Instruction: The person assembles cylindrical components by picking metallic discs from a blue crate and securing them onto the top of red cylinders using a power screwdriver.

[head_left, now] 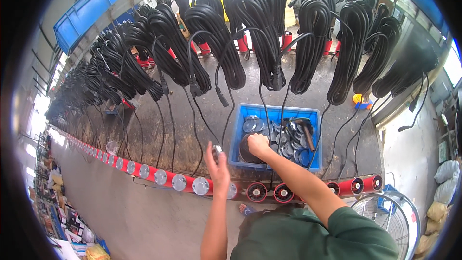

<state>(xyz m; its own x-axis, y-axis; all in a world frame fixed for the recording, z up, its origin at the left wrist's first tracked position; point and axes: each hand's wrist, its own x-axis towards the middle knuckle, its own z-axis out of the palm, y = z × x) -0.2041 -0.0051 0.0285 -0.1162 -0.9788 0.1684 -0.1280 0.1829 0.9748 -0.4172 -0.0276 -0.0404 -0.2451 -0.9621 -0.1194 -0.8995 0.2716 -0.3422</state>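
Left hand [220, 171] holds a cap [217, 150]; right hand [259, 145], curled, is over the bin [318, 151] on the surface [370, 163]; its hold cannot be told.

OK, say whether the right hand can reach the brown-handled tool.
Probably yes: the brown-handled tool lies exposed in the blue bin the right hand reaches into; a thin cord may hang between.

A wire-caged fan [389, 214] stands beside stacked sacks [437, 211].
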